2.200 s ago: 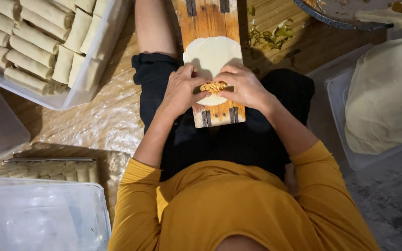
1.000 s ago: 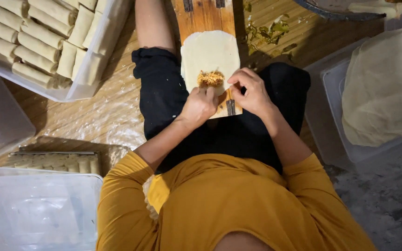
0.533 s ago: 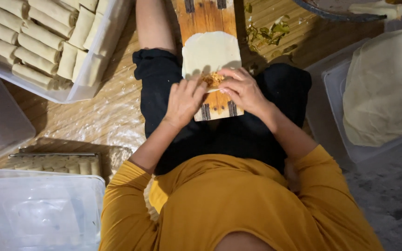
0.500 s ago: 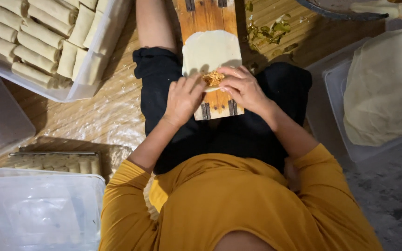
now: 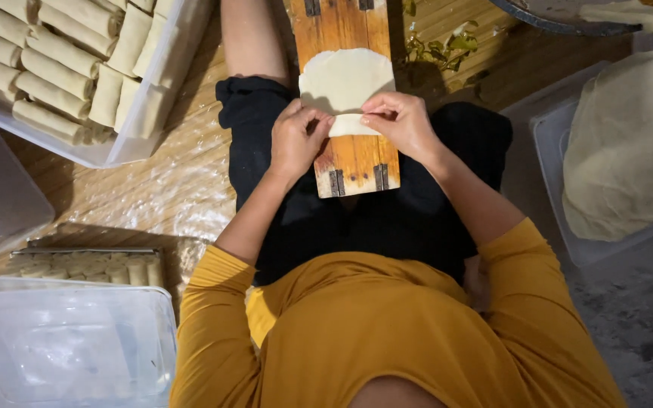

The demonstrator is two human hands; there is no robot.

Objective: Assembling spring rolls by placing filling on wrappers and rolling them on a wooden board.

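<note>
A pale round wrapper (image 5: 345,79) lies on a wooden board (image 5: 357,162) resting across my lap. Its near edge is folded over into a thick roll, and no filling shows. My left hand (image 5: 296,140) pinches the left end of that fold. At the right end, my right hand (image 5: 402,125) grips the fold with fingertips curled over it. Both hands sit side by side on the board's near half.
A clear tray (image 5: 145,128) of several finished pale rolls sits at upper left. A stack of wrappers (image 5: 632,151) fills a clear tub at right. A lidded plastic box (image 5: 69,347) lies lower left, with more rolls (image 5: 85,268) above it. Leaf scraps (image 5: 440,49) lie by the board.
The orange filling that lay open on the wrapper is now covered. Both hands have folded the wrapper's near edge over it and moved slightly up the board.
</note>
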